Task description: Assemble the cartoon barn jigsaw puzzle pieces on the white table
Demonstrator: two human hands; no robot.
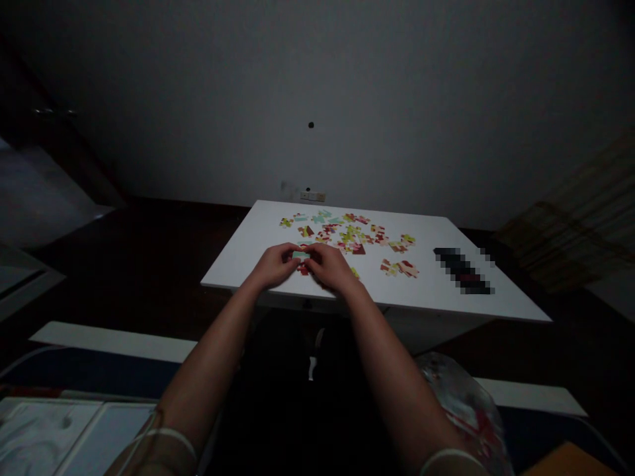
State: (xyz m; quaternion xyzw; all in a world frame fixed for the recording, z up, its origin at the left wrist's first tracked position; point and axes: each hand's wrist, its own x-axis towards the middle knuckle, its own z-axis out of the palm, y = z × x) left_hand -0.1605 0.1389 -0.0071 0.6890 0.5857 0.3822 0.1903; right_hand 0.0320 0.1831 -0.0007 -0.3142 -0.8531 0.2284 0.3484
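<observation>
Puzzle piece (299,254) pinched by left hand (274,266) and right hand (329,266), partly hidden, blurry.

The head camera is sitting up high, looking forward and down at the nearby table (248,248) and wall (372,132).

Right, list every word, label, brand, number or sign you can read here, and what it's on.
No text is readable.
Puzzle pieces: coloured patterns, too small to make out any lettering.
Plastic bag: red markings, too blurred.
Dark object on the white table: pixelated, nothing legible.
</observation>
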